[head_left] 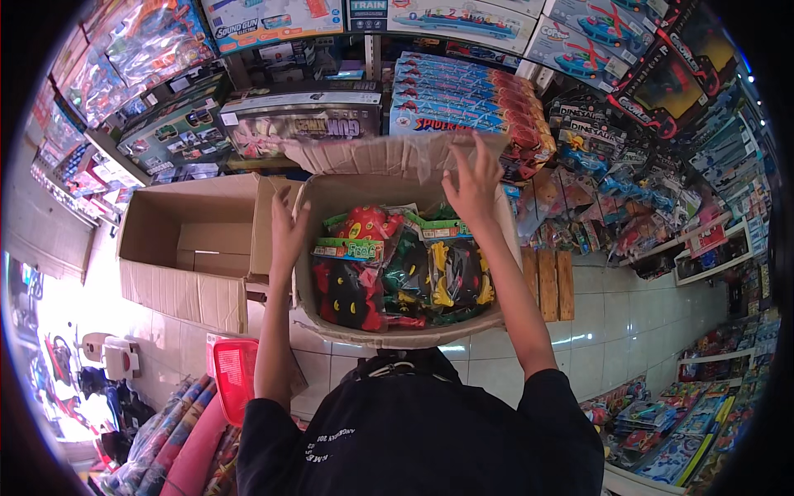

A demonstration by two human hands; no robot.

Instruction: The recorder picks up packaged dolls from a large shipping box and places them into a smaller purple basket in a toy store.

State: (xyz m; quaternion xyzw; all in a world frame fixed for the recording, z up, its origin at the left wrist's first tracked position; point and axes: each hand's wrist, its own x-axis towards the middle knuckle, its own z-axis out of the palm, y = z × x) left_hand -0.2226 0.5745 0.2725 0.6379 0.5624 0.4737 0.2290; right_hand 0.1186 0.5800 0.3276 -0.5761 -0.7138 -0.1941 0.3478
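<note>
An open cardboard box [397, 338] stands in front of me, filled with bagged toys under green header cards. Among them are a red toy with yellow spots [365, 224], a black and red toy [348, 297] and a black and yellow toy [463, 273]. My left hand [289, 224] is raised at the box's left edge, fingers apart and holding nothing. Above the right rear corner, my right hand [476, 181] has its fingers spread in front of the raised back flap [366, 155]. Whether its fingertips touch the flap is hard to tell.
A second open cardboard box [186, 273] adjoins on the left. Behind are shelves with boxed toys [459, 99] and a boxed toy gun [304, 121]. A wooden slatted stand [548, 285] shows at right. Lower left are a red plastic basket [236, 378] and rolled sheets [167, 428].
</note>
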